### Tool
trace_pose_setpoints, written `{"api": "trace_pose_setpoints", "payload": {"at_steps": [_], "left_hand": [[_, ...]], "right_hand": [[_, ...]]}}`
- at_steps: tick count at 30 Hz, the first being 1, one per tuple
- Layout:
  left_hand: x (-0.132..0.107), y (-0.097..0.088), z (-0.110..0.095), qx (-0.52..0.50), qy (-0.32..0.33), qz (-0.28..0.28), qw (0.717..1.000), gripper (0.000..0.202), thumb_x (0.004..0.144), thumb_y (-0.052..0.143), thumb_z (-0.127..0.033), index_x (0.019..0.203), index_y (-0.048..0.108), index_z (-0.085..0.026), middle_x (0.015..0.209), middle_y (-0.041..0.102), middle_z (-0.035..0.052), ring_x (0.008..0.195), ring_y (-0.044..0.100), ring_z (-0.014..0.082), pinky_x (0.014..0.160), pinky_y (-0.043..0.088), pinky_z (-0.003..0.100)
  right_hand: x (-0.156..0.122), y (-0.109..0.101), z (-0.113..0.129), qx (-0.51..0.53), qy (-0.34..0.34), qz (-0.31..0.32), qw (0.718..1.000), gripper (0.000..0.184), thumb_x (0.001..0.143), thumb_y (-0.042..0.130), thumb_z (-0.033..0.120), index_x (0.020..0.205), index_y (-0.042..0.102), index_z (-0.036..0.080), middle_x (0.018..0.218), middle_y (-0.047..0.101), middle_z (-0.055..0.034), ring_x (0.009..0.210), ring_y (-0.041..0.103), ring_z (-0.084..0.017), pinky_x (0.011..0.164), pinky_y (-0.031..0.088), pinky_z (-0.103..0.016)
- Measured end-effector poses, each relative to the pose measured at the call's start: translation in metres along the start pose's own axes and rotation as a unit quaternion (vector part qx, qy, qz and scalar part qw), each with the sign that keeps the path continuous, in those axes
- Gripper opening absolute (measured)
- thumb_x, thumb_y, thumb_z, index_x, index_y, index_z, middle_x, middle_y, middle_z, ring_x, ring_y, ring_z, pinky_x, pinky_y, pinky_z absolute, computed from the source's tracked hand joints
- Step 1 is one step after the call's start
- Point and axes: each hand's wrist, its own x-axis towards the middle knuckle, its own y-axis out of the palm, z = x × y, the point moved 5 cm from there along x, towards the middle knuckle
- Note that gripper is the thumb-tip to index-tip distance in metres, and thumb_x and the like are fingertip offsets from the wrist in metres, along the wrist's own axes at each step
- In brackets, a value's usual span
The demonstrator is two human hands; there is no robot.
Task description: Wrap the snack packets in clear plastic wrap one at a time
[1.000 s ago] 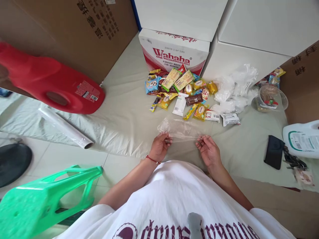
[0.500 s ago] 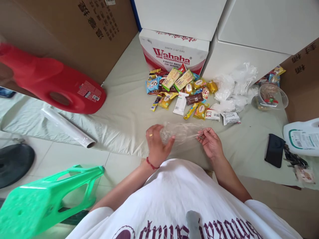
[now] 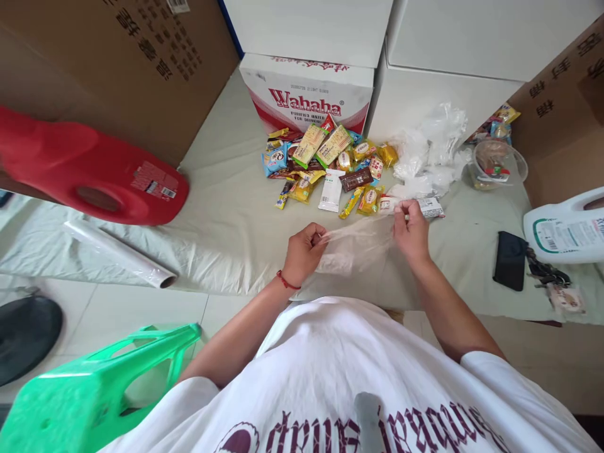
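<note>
One pale sheet (image 3: 226,214) is spread over the floor. A brown cardboard box (image 3: 117,56) is stood at its far left, and a red jug (image 3: 89,170) is laid on its side in front of that box. A green stool (image 3: 94,390) is seen nearer, off the sheet, on the tiles. A Wahaha carton (image 3: 306,94) is set at the back, and a white jug (image 3: 566,226) is laid at the right edge. A heap of snack packets (image 3: 325,170) is piled just before the carton, with crumpled plastic bags (image 3: 429,148) beside it on the right. A clear plastic bag (image 3: 353,245) is held stretched above the sheet, near the heap. Its left end is pinched by the left hand (image 3: 302,251) and its right end by the right hand (image 3: 411,229), both hands being closed on it. A black case (image 3: 508,260) is laid well apart to the right.
</note>
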Motion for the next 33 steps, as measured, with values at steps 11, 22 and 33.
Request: {"api": "trace_pose_setpoints", "payload": {"at_steps": [11,22,33], "left_hand": [[-0.018,-0.023,0.044,-0.17,-0.17,-0.018,0.971,0.038,0.081,0.073,-0.054,0.068,0.054,-0.023,0.049,0.033,-0.008,0.045,0.031,0.0098,0.048,0.037,0.025],[-0.01,-0.049,0.076,-0.026,-0.189,-0.065,0.98,0.038,0.099,0.039,-0.051,0.074,0.052,-0.026,0.046,0.03,-0.0066,0.038,0.027,0.0141,0.044,0.024,0.031],[0.09,-0.055,0.041,0.187,-0.024,0.098,0.977,0.035,0.096,0.061,-0.037,0.066,0.06,-0.02,0.055,0.049,-0.0051,0.062,0.041,0.0135,0.066,0.035,0.027]], "right_hand": [[0.095,0.054,0.055,-0.121,-0.169,0.204,0.957,0.02,0.09,0.073,0.038,0.091,0.071,0.019,0.082,0.064,-0.0008,0.077,0.059,-0.017,0.083,0.051,-0.037],[-0.095,0.067,0.029,-0.247,-0.243,0.265,0.9,0.027,0.101,0.052,0.026,0.121,0.07,0.024,0.137,0.061,-0.0143,0.108,0.064,-0.027,0.093,0.057,-0.047],[-0.143,0.099,0.039,-0.339,-0.192,0.481,0.785,0.044,0.104,0.048,0.022,0.147,0.056,0.018,0.156,0.047,-0.0193,0.105,0.072,-0.023,0.094,0.059,-0.039]]}}
